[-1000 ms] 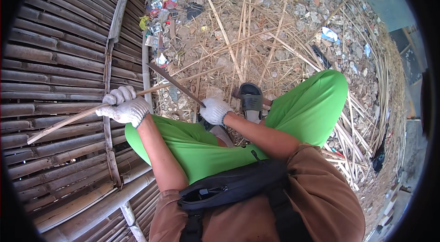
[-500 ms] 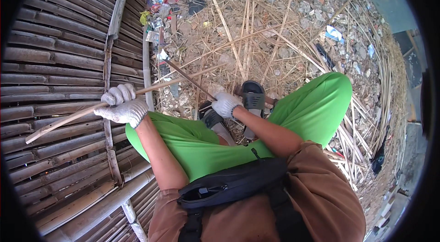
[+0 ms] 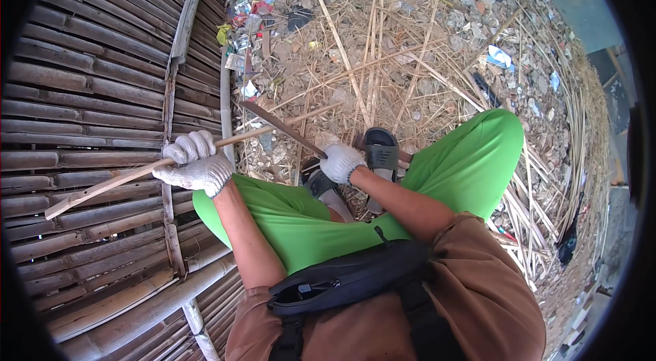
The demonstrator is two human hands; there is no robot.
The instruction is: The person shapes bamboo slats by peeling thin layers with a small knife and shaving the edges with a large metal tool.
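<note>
My left hand, in a white knitted glove, is closed round a long pale bamboo strip. The strip slants from the lower left, past the bamboo slats, up over the ground toward the middle. My right hand, gloved likewise, is closed on a long knife with a dark, narrow blade; the glove hides its grip. The blade points up and left, crossing the strip in this view; whether they touch I cannot tell. Behind the right hand are my feet in dark sandals.
A wall or rack of bamboo slats with a pole fills the left. Bamboo strips and straw shavings lie ahead, with litter beyond. More split strips lie on the right. A black waist bag rests at my lap.
The knife blade has turned and shows more of its flat side. Its tip sits slightly lower. Both hands appear a little lower and farther right, partly with the whole view's shift.
</note>
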